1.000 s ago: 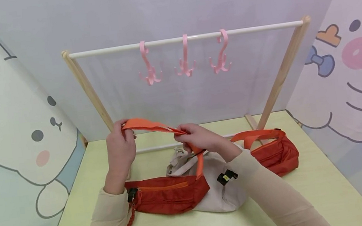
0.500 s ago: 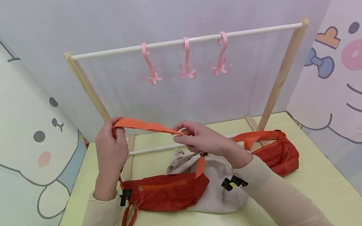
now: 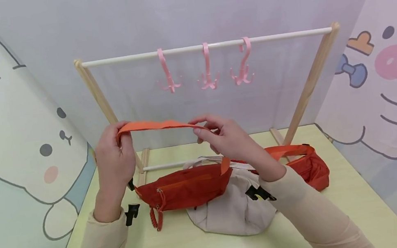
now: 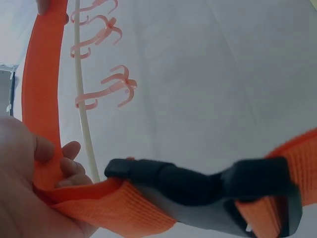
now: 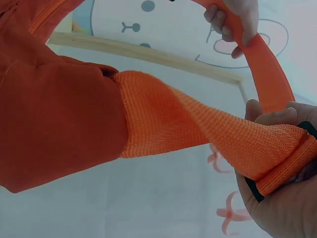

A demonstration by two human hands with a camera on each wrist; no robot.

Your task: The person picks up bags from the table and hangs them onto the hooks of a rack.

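A red waist bag hangs by its orange strap, overlapping a beige fabric bag in the head view. At the strap's left end, my left hand grips the webbing between thumb and fingers. My right hand pinches the other end of the stretch. A black buckle shows on the strap beside the hand in the left wrist view. The right wrist view has the bag's red end close up, the webbing twisting towards a black slider at my right hand.
Behind the hands stands a rack with a white rail and wooden posts. Three pink multi-prong hooks hang from the rail. Another red bag with an orange strap lies on the pale table at right.
Both hands have risen, the left also shifting left and the right slightly right. The waist bag has come up with the strap, showing more of the beige bag below it.
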